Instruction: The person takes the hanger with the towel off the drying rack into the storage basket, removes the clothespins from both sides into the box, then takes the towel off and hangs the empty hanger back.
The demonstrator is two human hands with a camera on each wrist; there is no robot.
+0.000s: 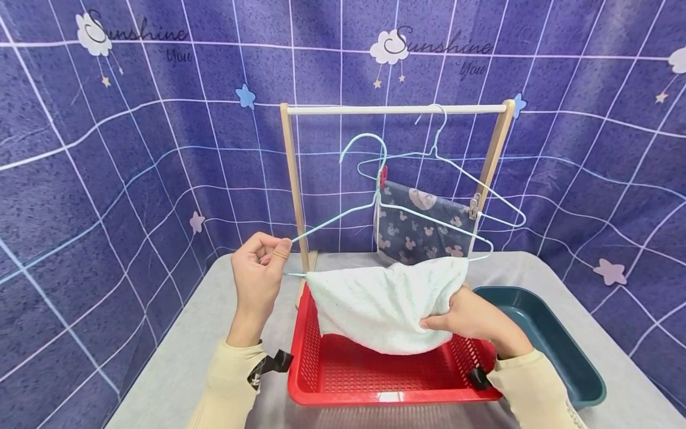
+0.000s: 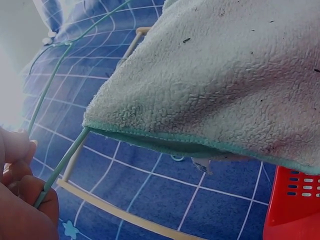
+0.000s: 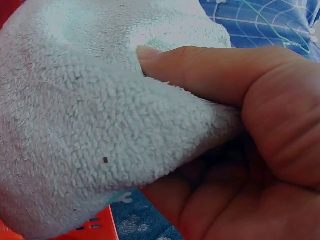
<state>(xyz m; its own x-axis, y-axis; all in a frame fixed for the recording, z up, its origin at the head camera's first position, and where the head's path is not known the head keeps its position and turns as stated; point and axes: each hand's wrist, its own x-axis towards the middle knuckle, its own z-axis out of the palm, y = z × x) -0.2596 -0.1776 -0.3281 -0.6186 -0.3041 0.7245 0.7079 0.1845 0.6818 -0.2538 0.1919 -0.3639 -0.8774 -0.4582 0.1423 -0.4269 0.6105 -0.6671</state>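
In the head view a pale green wire hanger (image 1: 343,213) is held up above a red basket (image 1: 386,395). My left hand (image 1: 258,271) grips the hanger's left end between thumb and curled fingers. Over the hanger's lower bar lies a pale towel (image 1: 383,304), draped so that it hangs down over the basket. My right hand (image 1: 471,316) pinches the towel's right side, thumb in front and the other fingers behind the cloth. Up close in the right wrist view, the towel (image 3: 110,120) bunches between thumb and fingers. The left wrist view shows the towel's (image 2: 210,85) green edging.
Behind stands a drying rack (image 1: 396,110) with wooden posts and a white bar. A second hanger (image 1: 477,185) hangs from it, with a dark patterned cloth (image 1: 423,223) clipped on by a red clip (image 1: 383,177) and a metal clip (image 1: 474,207). A dark teal tub (image 1: 557,345) sits right.
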